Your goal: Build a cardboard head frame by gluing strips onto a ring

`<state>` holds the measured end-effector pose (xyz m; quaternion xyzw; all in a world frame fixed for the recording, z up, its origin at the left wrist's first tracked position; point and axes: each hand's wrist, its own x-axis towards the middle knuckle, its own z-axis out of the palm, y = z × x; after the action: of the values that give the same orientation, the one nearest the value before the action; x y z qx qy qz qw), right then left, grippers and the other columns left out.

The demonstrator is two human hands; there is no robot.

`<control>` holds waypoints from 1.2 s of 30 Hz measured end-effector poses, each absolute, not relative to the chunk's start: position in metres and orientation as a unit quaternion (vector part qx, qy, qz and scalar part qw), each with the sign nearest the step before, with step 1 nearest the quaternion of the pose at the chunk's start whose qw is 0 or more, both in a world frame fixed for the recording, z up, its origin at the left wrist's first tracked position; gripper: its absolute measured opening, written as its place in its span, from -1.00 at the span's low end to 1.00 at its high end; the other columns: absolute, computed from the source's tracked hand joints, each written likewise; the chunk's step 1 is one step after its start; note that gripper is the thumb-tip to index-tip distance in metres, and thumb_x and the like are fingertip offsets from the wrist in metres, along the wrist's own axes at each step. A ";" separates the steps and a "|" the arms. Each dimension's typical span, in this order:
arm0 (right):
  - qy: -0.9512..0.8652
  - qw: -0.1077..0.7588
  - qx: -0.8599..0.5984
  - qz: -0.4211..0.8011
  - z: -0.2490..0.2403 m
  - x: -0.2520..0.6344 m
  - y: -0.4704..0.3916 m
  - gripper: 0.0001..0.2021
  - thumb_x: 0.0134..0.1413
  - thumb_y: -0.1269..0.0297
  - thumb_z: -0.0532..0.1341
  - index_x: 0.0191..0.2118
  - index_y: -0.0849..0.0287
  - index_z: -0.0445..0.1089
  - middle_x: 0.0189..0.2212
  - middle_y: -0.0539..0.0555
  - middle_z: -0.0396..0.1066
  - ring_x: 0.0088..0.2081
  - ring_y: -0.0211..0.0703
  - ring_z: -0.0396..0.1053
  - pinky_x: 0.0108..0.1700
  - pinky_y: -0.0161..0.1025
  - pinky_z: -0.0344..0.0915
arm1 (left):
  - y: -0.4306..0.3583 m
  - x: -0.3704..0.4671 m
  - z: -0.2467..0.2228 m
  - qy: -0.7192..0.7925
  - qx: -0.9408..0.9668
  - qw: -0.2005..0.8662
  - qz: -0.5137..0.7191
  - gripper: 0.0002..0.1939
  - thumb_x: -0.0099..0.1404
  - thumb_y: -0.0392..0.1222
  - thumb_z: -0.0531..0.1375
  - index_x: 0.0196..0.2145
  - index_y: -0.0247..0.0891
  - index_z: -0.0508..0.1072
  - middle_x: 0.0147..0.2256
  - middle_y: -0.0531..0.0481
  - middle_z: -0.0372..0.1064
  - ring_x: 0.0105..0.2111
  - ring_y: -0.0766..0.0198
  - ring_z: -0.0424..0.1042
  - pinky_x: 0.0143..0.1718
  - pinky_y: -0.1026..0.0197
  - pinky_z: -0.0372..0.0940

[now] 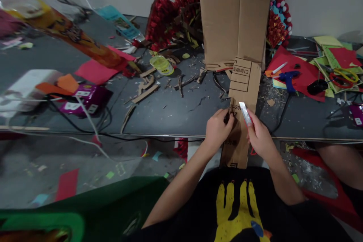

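A long brown cardboard strip point(244, 79) with printed lines and text lies over the table's front edge and reaches down toward my lap. My right hand point(258, 132) is closed round a utility knife point(245, 112), its silver blade pointing up and left over the strip. At the strip's left edge my left hand point(218, 127) has its fingers bent together, with a small dark thing partly showing between them that I cannot make out. A tall cardboard panel point(221, 15) stands behind the strip.
The dark table point(170, 117) bears cardboard scraps, a yellow tub point(162, 65), a purple box point(87, 100), cables, and an orange tube point(82, 41). Red paper point(309, 87) and scissors point(344, 77) lie right. A green bin point(113, 204) stands lower left; another person's leg point(340, 162) is at right.
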<state>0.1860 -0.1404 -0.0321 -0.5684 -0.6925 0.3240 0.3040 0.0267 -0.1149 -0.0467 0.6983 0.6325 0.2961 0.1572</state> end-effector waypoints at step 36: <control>-0.851 -0.031 -0.512 0.112 0.026 0.208 -0.110 -0.49 0.27 0.33 -0.11 0.32 0.05 -0.06 -0.09 0.15 0.45 -0.19 -0.10 0.45 -0.30 -0.25 0.33 | -0.035 -0.077 -0.070 0.438 0.855 0.086 0.264 -0.68 0.37 -0.21 -0.03 -0.13 -0.33 0.48 -0.18 -0.19 0.49 -0.13 0.15 0.43 -0.02 0.02 0.29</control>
<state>0.2085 -0.1105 0.0256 -0.5118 -0.8513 0.1116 -0.0305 -0.0768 -0.0349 -0.0698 0.8552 0.4376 0.2641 0.0861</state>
